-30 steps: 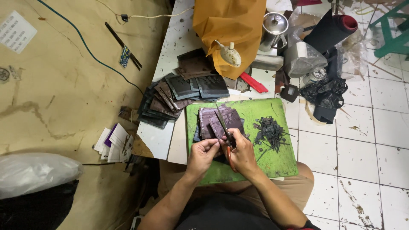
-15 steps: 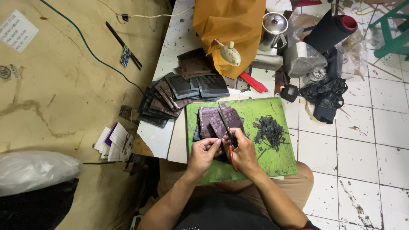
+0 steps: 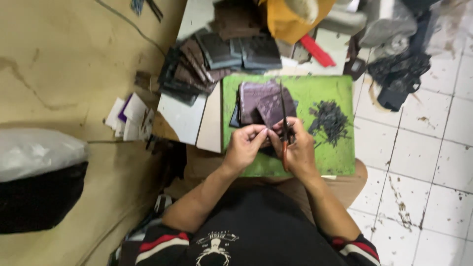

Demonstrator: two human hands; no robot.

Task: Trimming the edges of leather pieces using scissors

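Between your two hands, your left hand [image 3: 245,146] pinches a dark leather piece [image 3: 270,109] while your right hand [image 3: 297,149] grips orange-handled scissors [image 3: 284,129] beside it.

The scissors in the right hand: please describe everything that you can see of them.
The scissors are slim, with long dark blades and reddish-orange handles. The right hand grips the handles; the blades point away from the person, over the purple-brown leather piece on the green cutting mat. The blades look nearly closed, though that is hard to tell. The left hand pinches a small piece beside them.
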